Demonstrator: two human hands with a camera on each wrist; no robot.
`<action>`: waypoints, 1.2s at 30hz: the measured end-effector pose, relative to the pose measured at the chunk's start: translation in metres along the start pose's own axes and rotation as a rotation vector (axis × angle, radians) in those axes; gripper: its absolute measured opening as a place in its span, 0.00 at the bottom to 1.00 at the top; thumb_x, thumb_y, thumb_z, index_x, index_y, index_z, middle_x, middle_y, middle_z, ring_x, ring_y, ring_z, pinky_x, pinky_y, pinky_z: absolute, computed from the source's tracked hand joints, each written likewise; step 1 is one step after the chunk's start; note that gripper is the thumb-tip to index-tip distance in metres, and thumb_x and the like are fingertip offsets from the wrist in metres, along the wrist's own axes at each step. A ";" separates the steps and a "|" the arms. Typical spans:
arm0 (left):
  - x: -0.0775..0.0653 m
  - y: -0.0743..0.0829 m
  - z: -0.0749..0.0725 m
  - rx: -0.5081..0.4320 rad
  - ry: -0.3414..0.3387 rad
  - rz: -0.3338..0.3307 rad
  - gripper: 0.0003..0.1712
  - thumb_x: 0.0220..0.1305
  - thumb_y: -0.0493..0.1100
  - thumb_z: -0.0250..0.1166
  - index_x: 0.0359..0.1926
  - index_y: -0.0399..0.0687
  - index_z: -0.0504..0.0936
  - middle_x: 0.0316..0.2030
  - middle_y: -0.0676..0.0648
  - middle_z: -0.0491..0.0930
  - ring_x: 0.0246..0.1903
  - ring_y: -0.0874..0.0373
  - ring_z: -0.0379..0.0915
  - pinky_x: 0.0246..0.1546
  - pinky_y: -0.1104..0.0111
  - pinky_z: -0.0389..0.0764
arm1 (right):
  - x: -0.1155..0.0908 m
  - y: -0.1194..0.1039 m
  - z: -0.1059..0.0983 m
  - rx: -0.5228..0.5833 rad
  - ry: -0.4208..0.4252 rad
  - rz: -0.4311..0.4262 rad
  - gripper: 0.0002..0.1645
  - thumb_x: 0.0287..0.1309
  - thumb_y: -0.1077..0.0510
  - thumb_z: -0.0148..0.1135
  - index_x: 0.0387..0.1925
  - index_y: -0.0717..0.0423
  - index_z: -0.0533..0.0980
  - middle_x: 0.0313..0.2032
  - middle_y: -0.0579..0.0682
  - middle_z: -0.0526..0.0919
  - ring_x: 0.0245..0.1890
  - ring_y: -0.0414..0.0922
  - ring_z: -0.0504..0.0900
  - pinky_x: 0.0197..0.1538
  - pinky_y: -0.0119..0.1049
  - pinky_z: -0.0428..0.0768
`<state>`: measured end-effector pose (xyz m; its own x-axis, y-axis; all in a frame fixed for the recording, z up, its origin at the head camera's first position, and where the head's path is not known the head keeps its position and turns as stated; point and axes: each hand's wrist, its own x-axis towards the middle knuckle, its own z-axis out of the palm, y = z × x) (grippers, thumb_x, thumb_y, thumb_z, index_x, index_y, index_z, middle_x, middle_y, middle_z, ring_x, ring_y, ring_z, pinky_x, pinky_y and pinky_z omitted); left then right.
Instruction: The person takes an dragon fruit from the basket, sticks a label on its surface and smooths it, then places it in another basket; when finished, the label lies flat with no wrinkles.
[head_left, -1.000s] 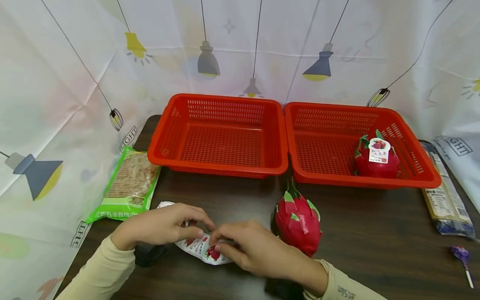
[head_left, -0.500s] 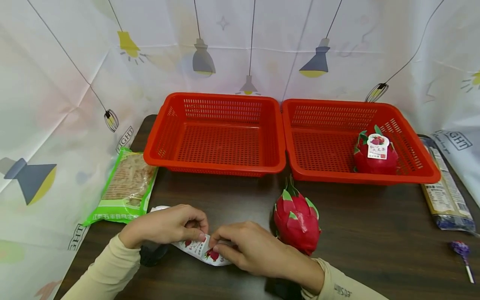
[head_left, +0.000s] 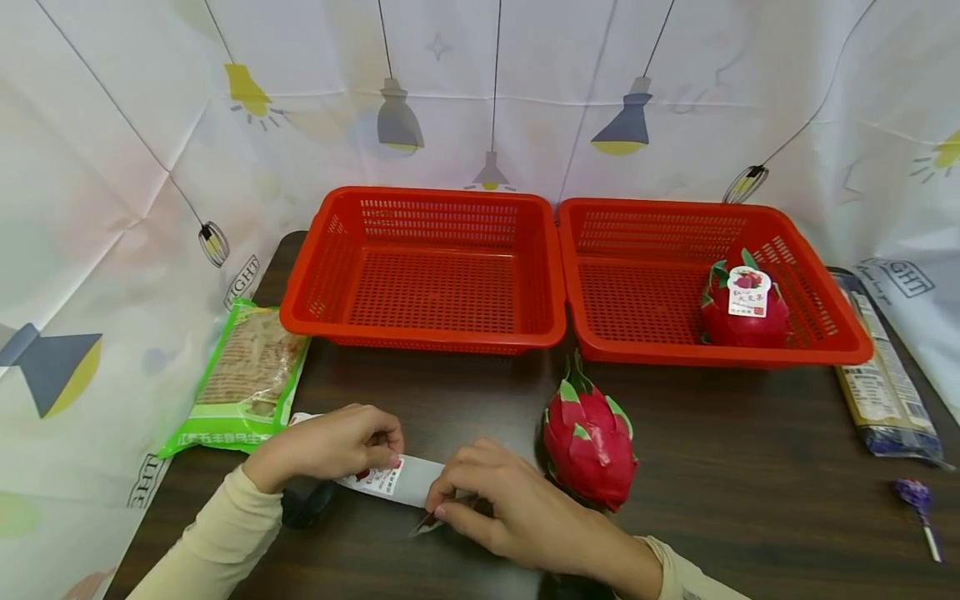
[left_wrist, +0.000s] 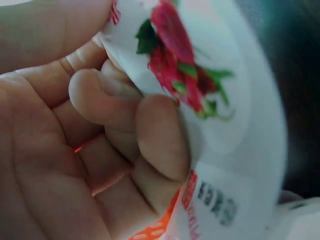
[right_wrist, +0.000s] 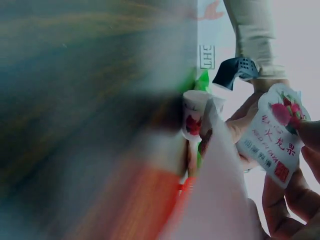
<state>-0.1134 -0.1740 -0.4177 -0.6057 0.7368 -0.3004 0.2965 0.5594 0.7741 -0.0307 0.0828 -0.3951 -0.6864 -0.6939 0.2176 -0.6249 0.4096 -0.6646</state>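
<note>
My left hand (head_left: 337, 442) pinches a strip of white sticker labels (head_left: 378, 481) printed with dragon fruit pictures. A bare pale stretch of backing (head_left: 418, 481) runs from it towards my right hand (head_left: 506, 504). In the right wrist view, thumb and fingers of my right hand grip a single sticker label (right_wrist: 274, 131), which stands apart from the backing. The left wrist view shows the strip close up, with fingertips (left_wrist: 162, 135) against its edge. Just right of my right hand, a red dragon fruit (head_left: 590, 446) with green-tipped scales lies on the dark table.
Two red plastic baskets stand side by side at the back: the left basket (head_left: 420, 340) and the right basket (head_left: 690, 354). A labelled dragon fruit (head_left: 750, 327) sits in the right one. A green-edged food packet (head_left: 243, 375) lies left; a long packet (head_left: 888, 392) and lollipop (head_left: 913, 493) lie right.
The label under my right fingers has come off the strip, baring the backing between the hands. My left hand has shifted slightly left, holding the strip.
</note>
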 end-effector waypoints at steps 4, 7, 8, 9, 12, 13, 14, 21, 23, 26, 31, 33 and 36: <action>0.003 -0.008 0.003 0.077 0.069 -0.027 0.08 0.67 0.37 0.66 0.29 0.49 0.80 0.20 0.57 0.71 0.19 0.67 0.66 0.21 0.74 0.69 | -0.009 0.001 0.000 0.034 0.019 0.012 0.05 0.71 0.53 0.62 0.43 0.39 0.82 0.40 0.32 0.84 0.45 0.32 0.76 0.48 0.26 0.77; 0.006 -0.012 0.009 0.173 0.140 -0.057 0.10 0.64 0.35 0.66 0.27 0.50 0.79 0.20 0.57 0.70 0.20 0.67 0.65 0.23 0.74 0.67 | -0.016 0.001 0.000 0.075 0.037 0.031 0.05 0.72 0.54 0.61 0.43 0.40 0.81 0.40 0.33 0.84 0.44 0.31 0.77 0.47 0.27 0.79; 0.007 -0.014 0.011 0.210 0.164 -0.069 0.10 0.64 0.35 0.66 0.26 0.50 0.78 0.20 0.57 0.70 0.21 0.66 0.64 0.24 0.73 0.67 | -0.018 0.002 0.000 0.093 0.041 0.038 0.05 0.71 0.54 0.61 0.43 0.40 0.81 0.39 0.34 0.84 0.43 0.31 0.77 0.46 0.27 0.80; 0.008 -0.015 0.013 0.244 0.188 -0.081 0.11 0.63 0.34 0.67 0.26 0.50 0.77 0.21 0.56 0.71 0.21 0.65 0.65 0.24 0.72 0.67 | -0.021 0.002 0.000 0.110 0.044 0.042 0.04 0.71 0.54 0.62 0.43 0.41 0.81 0.39 0.35 0.84 0.41 0.30 0.77 0.44 0.27 0.81; 0.011 -0.018 0.020 0.350 0.270 -0.116 0.12 0.60 0.34 0.69 0.26 0.51 0.76 0.22 0.55 0.72 0.23 0.62 0.67 0.26 0.69 0.69 | -0.028 0.004 0.000 0.176 0.046 0.054 0.04 0.71 0.56 0.62 0.44 0.43 0.81 0.37 0.38 0.84 0.37 0.29 0.78 0.39 0.26 0.82; 0.012 -0.018 0.022 0.382 0.301 -0.127 0.12 0.60 0.34 0.70 0.27 0.50 0.75 0.23 0.54 0.72 0.23 0.61 0.68 0.26 0.68 0.71 | -0.030 0.005 0.000 0.191 0.050 0.051 0.05 0.71 0.57 0.62 0.44 0.44 0.81 0.37 0.39 0.84 0.36 0.29 0.77 0.38 0.25 0.81; 0.012 -0.019 0.023 0.403 0.326 -0.137 0.12 0.59 0.34 0.71 0.28 0.50 0.75 0.24 0.52 0.72 0.23 0.59 0.69 0.25 0.67 0.71 | -0.033 0.007 0.000 0.205 0.054 0.047 0.05 0.70 0.58 0.62 0.44 0.45 0.81 0.36 0.40 0.84 0.35 0.29 0.77 0.36 0.24 0.81; 0.012 -0.017 0.031 0.547 0.441 -0.125 0.12 0.59 0.35 0.71 0.27 0.49 0.75 0.27 0.48 0.71 0.22 0.56 0.70 0.22 0.64 0.73 | -0.051 0.010 -0.005 0.316 0.137 0.022 0.11 0.67 0.67 0.63 0.45 0.49 0.80 0.33 0.45 0.81 0.32 0.33 0.75 0.33 0.24 0.78; 0.013 -0.013 0.033 0.598 0.465 -0.101 0.10 0.60 0.35 0.70 0.27 0.48 0.76 0.26 0.48 0.71 0.23 0.55 0.71 0.22 0.64 0.73 | -0.058 0.008 -0.010 0.339 0.164 0.037 0.13 0.66 0.69 0.63 0.45 0.49 0.80 0.33 0.46 0.80 0.31 0.35 0.75 0.33 0.25 0.78; 0.019 0.001 0.033 0.646 0.521 -0.049 0.07 0.61 0.34 0.67 0.30 0.47 0.77 0.27 0.48 0.73 0.25 0.53 0.73 0.22 0.63 0.73 | -0.068 0.003 -0.018 0.331 0.216 0.118 0.15 0.64 0.71 0.63 0.46 0.49 0.80 0.33 0.44 0.81 0.31 0.36 0.75 0.32 0.26 0.79; 0.032 0.054 0.038 0.488 0.621 0.161 0.02 0.67 0.40 0.65 0.39 0.50 0.80 0.32 0.53 0.78 0.29 0.58 0.76 0.27 0.67 0.77 | -0.084 -0.006 -0.030 0.275 0.368 0.257 0.17 0.61 0.73 0.64 0.46 0.52 0.80 0.36 0.43 0.83 0.30 0.36 0.79 0.32 0.29 0.82; 0.035 0.076 0.045 0.331 0.574 0.274 0.04 0.71 0.47 0.64 0.40 0.53 0.81 0.33 0.57 0.78 0.29 0.62 0.75 0.29 0.71 0.77 | -0.088 -0.007 -0.031 0.246 0.448 0.246 0.18 0.60 0.76 0.63 0.45 0.54 0.79 0.36 0.44 0.83 0.28 0.37 0.80 0.31 0.30 0.82; 0.039 0.101 0.057 0.128 0.432 0.413 0.09 0.72 0.54 0.62 0.38 0.57 0.81 0.30 0.61 0.77 0.28 0.66 0.72 0.28 0.79 0.72 | -0.094 -0.006 -0.031 0.211 0.545 0.248 0.19 0.58 0.79 0.61 0.44 0.57 0.78 0.33 0.44 0.82 0.26 0.37 0.79 0.29 0.29 0.82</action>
<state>-0.0649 -0.0671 -0.3833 -0.6586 0.6969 0.2839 0.6406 0.3213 0.6974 0.0264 0.1641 -0.3890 -0.9268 -0.1695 0.3352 -0.3747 0.3551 -0.8565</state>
